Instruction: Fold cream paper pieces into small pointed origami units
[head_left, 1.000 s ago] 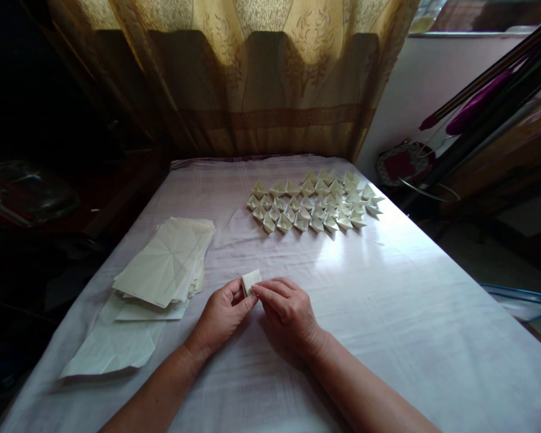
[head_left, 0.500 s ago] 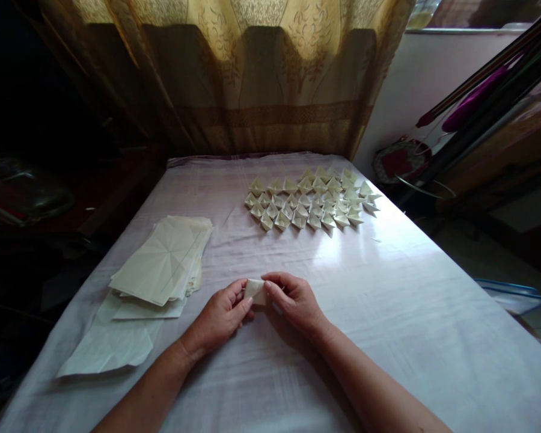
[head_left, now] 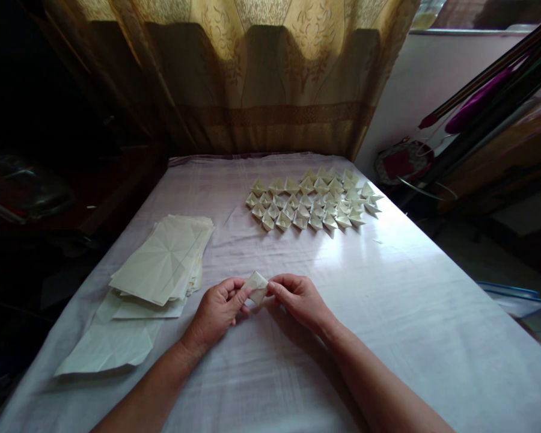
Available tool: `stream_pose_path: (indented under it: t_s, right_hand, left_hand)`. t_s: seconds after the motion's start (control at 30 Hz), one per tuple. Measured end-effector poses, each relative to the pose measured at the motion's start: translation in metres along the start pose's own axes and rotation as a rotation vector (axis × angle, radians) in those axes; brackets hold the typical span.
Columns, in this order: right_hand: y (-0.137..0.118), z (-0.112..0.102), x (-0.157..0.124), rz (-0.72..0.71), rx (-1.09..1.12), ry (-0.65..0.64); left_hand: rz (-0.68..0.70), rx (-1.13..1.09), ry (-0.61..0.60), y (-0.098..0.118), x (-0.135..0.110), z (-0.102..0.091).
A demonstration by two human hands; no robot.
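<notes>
A small folded paper (head_left: 256,287), pale and roughly square, is held just above the table between my two hands. My left hand (head_left: 219,307) pinches its left side with thumb and fingers. At its right corner, the thumb and forefinger of my right hand (head_left: 300,300) are closed on it. To the left lies a stack of creased paper sheets (head_left: 162,258), with a looser sheet (head_left: 110,343) sticking out at its near end. Beyond my hands, several folded paper boats (head_left: 313,201) stand close together in rows.
A pale cloth covers the table (head_left: 388,337). Behind it hangs a gold patterned curtain (head_left: 270,78). Past the right edge are a small bag (head_left: 403,162), dark poles (head_left: 482,90) and a blue-edged object (head_left: 514,297). A tiny paper scrap (head_left: 377,241) lies right of the boats.
The folded paper has turned so that one corner points up. My right hand has shifted slightly right, its fingertips now at the paper's right corner. My left hand keeps its pinch.
</notes>
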State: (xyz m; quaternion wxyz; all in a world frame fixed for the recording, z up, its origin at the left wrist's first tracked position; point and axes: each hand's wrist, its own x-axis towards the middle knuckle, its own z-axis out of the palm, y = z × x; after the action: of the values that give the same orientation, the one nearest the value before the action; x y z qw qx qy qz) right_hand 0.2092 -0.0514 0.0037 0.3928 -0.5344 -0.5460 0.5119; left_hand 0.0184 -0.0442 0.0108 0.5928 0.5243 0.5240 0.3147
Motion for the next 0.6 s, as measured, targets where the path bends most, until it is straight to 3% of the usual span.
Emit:
stream_pose_path:
  t_s: [0.6]
  right_hand:
    - [0.0097,0.0078,0.0008,-0.023,-0.13,0.083]
  left_hand:
    - [-0.025,0.045,0.067,-0.0009,0.0001,0.0022]
